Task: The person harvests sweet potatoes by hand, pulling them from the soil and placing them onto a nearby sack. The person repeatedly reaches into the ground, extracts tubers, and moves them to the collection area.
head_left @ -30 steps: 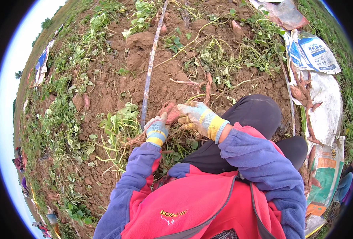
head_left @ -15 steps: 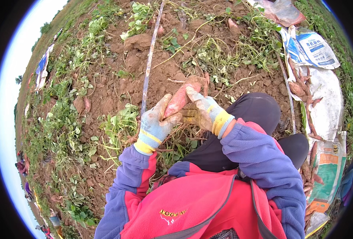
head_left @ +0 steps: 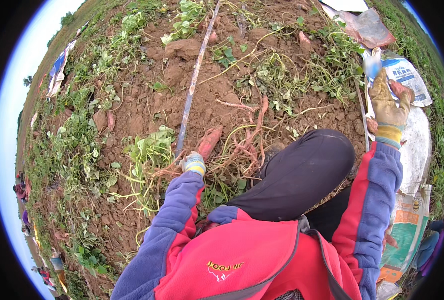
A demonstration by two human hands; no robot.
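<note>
My left hand (head_left: pixel 192 163), in a pale blue and yellow glove, is closed at the near end of a reddish sweet potato (head_left: pixel 210 142) just above the soil. Beside it, a tangle of thin roots and stems (head_left: pixel 250 137) lies in front of my bent knee. My right hand (head_left: pixel 389 106) reaches out to the right over a white sack (head_left: pixel 413 135). Its soil-stained palm faces up, with the fingers stretched out and apart. Another sweet potato (head_left: pixel 401 90) shows just past the palm, between thumb and fingers; whether it touches the glove is unclear.
A long narrow strip (head_left: pixel 197 70) runs across the soil ahead of my left hand. Leafy vines (head_left: pixel 277 75) cover much of the ground. A blue-and-white printed sack (head_left: pixel 407 75) and a green-and-orange one (head_left: pixel 404 230) lie on the right. Other people (head_left: pixel 22 190) are at the far left.
Both hands were together around a sweet potato. My right hand has since swung far right over the sack, and my left has lowered to a sweet potato near the vines.
</note>
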